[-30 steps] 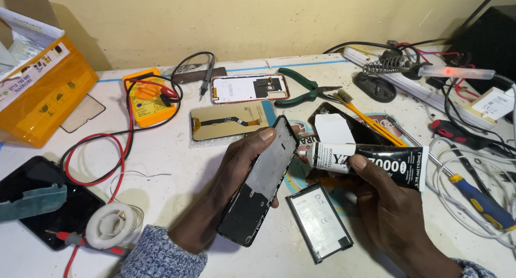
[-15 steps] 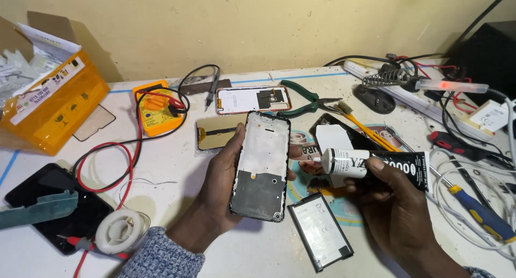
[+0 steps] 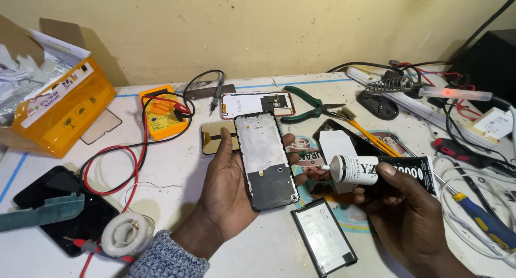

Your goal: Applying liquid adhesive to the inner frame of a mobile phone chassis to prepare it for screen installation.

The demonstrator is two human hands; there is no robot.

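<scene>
The left hand (image 3: 228, 186) cradles a phone frame (image 3: 266, 160) from below, palm up, thumb on its left edge and fingertips curled round its right edge. The frame faces up, showing a pale upper part and a dark lower part, and is held above the middle of the table (image 3: 177, 203). The right hand (image 3: 408, 213) is closed round a glue tube (image 3: 381, 170), black with a white nozzle end that points left toward the frame; nozzle and frame are near but apart.

A battery (image 3: 323, 236) lies flat on the table near the front edge, between the two hands. Behind the frame lie a gold-coloured panel (image 3: 217, 136) and a phone back (image 3: 258, 103) with an orange rim. Green pliers (image 3: 303, 103) sit just right of that. A yellow multimeter (image 3: 161, 114) with red and black leads sits toward the back left, and an orange box (image 3: 62, 114) stands at the left edge. A dark phone (image 3: 64, 208) and a white spool (image 3: 124, 234) lie at the front left corner. A blue-handled screwdriver (image 3: 484, 219) lies at the right edge.
</scene>
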